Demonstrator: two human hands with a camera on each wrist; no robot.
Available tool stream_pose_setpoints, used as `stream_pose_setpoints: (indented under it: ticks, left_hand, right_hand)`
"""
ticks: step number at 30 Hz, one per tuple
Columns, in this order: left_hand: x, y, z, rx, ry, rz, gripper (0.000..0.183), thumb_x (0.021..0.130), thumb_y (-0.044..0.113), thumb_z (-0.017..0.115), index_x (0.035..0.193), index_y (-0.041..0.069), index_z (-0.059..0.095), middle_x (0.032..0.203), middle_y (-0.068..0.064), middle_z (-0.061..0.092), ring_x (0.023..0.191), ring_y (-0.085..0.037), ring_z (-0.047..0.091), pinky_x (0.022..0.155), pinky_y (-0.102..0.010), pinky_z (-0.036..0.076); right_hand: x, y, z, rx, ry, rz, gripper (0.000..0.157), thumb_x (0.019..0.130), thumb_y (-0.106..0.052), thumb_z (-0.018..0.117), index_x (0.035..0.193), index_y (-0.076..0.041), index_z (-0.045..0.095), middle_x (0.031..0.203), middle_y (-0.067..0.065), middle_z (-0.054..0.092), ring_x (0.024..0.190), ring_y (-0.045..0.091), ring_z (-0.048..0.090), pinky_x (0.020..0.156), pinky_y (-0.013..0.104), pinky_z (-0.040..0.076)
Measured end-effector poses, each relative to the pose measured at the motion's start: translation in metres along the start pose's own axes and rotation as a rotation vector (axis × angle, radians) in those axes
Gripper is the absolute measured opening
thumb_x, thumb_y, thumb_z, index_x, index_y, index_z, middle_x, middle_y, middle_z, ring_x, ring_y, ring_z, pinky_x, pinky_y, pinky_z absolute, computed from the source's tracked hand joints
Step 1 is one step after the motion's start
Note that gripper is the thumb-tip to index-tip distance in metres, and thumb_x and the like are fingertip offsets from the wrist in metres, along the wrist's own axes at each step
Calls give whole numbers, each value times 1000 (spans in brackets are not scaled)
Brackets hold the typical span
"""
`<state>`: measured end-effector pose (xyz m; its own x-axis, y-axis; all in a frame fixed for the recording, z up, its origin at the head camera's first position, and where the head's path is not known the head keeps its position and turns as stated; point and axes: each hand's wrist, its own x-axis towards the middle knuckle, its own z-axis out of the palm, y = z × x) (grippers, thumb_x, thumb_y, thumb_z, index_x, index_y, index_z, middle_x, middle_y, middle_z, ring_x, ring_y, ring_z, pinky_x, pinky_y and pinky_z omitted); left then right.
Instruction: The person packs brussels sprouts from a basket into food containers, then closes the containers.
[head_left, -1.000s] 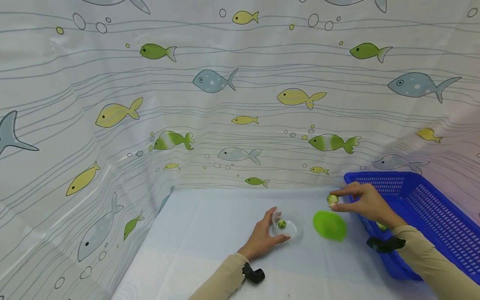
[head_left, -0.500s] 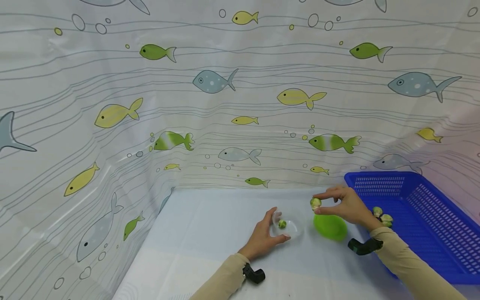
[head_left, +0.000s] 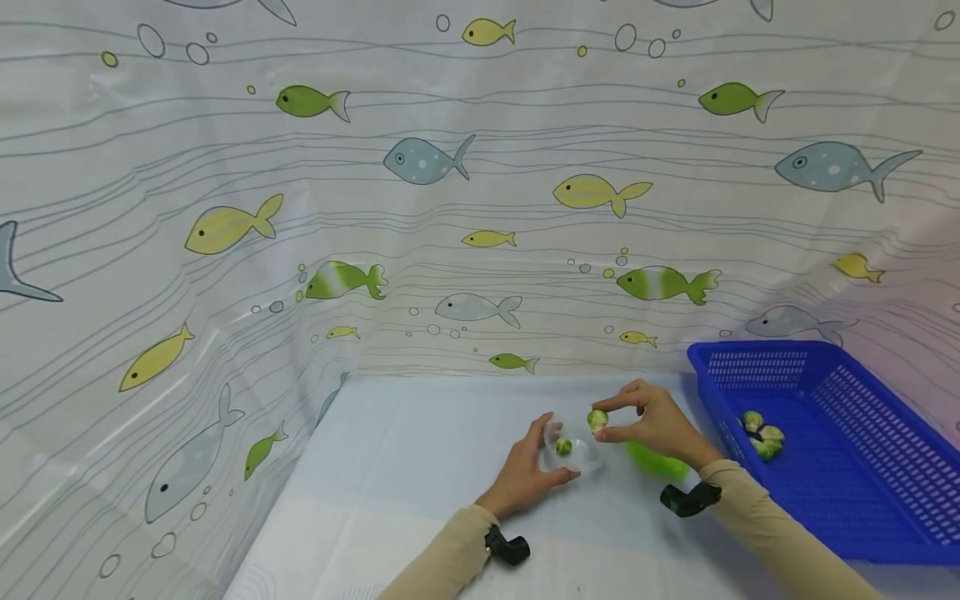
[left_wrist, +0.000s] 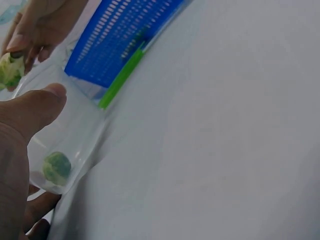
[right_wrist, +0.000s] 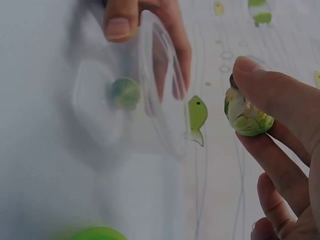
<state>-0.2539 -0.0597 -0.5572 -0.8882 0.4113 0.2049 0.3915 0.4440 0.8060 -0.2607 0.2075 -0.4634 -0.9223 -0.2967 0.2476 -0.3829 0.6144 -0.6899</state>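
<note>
Head view: right hand, fingertips clamped on a Brussels sprout, just above the rim of a clear bowl. Left hand, fingers curled round the bowl; one sprout inside. Green lid beside; blue basket right.

The left hand curls its thumb over a clear container holding one sprout. At eleven o'clock, the right hand pinches a second sprout. A blue basket and green lid lie toward twelve on the white worktop.
</note>
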Motion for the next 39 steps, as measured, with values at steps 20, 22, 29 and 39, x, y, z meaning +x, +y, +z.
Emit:
stream_pose_setpoints:
  ticks: [20,22,29,39]
  left_hand:
    - [-2,2,-1,-5,-1,8,99,89,47,83,166,13,30,159,-3,56,149,-30,50,119,-55,44]
    - [-2,1,-1,-7,2,10,98,90,47,83,165,13,30,159,-3,55,148,-30,51,119,-54,44]
    - [-1,-2,2,0,14,32,98,89,47,83,165,13,31,158,-6,56,147,-29,52,118,-52,45]
    - [-2,-1,1,10,17,24,97,89,47,83,165,14,32,158,-5,56,146,-29,53,118,-51,46]
  right_hand:
    - [10,9,41,-108,-21,-99,43,73,-28,99,110,-11,85,97,-1,65,97,23,50,80,34,42]
    - [12,7,44,-133,-15,-117,42,72,-26,100,109,-11,85,96,-3,66,97,19,49,80,35,43]
    - [15,2,53,-258,-32,-116,41,71,-24,100,107,-13,86,90,-11,73,96,16,49,80,36,43]
    - [14,-12,59,-345,-38,-40,40,68,-22,101,103,-13,86,90,-7,75,94,17,51,81,40,42]
